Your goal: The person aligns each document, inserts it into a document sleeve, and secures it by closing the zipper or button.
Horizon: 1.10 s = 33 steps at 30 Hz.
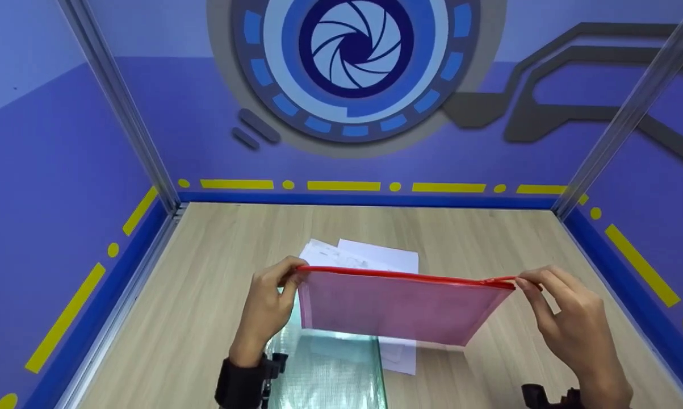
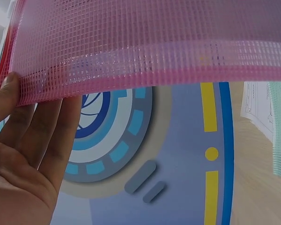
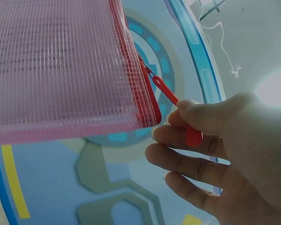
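A pink mesh zipper pouch [image 1: 392, 307] with a red zipper along its top edge hangs between both hands above the table. My left hand [image 1: 267, 301] pinches its top left corner between thumb and fingers; in the left wrist view the thumb [image 2: 7, 93] lies on the mesh. At the other end, my right hand [image 1: 574, 318] pinches the red zipper pull [image 3: 166, 91], drawn out past the pouch's right corner. The slider sits near that corner. Faint dark lines show through the mesh in the right wrist view.
Beneath the pouch, a green mesh pouch [image 1: 330, 375] lies on the wooden table [image 1: 176, 318]. White paper sheets [image 1: 375, 250], some printed, lie partly behind and under the pouches. Blue-purple panels [image 1: 165, 130] with metal corner posts enclose the table at the back and sides.
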### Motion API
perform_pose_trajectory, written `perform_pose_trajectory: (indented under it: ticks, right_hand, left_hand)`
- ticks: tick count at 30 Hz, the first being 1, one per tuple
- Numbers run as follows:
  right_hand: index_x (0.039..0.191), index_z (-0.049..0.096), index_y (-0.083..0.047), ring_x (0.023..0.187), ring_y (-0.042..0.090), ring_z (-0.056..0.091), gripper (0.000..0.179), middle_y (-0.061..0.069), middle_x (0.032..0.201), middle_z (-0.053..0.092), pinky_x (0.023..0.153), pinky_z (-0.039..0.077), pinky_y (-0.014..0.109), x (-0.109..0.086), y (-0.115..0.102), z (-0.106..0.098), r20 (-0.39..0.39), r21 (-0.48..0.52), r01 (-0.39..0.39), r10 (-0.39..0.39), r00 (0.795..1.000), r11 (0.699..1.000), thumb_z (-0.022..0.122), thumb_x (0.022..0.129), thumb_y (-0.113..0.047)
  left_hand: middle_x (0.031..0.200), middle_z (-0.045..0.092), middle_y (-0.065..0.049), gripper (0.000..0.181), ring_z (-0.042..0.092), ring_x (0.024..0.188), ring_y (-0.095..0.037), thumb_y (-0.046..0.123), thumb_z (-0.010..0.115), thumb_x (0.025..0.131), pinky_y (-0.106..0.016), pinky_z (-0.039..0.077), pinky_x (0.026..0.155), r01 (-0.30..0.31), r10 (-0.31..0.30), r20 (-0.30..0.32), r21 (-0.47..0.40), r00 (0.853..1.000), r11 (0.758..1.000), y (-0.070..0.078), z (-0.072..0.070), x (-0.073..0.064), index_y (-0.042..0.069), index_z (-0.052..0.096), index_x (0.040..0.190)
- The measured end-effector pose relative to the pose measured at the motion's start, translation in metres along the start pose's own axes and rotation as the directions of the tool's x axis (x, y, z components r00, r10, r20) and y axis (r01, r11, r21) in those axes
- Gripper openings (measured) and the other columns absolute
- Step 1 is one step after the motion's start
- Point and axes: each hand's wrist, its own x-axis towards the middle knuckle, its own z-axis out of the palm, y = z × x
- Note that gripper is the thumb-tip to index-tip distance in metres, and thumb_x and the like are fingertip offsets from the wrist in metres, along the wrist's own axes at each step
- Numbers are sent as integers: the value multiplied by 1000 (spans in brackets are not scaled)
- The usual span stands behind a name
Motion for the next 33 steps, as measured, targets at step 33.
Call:
perform_pose_trajectory:
  ticks: [33]
  right_hand:
    - [142, 66, -5, 112, 34, 62, 58, 19, 125, 69, 104, 34, 7, 0, -9, 8, -70, 66, -15, 20, 997, 998, 87, 90, -17]
  left_hand:
    - [95, 77, 7, 19, 71, 79, -8, -2, 72, 98, -25, 59, 69, -77, 77, -52, -9, 996, 997, 6, 11, -1, 15, 78, 105]
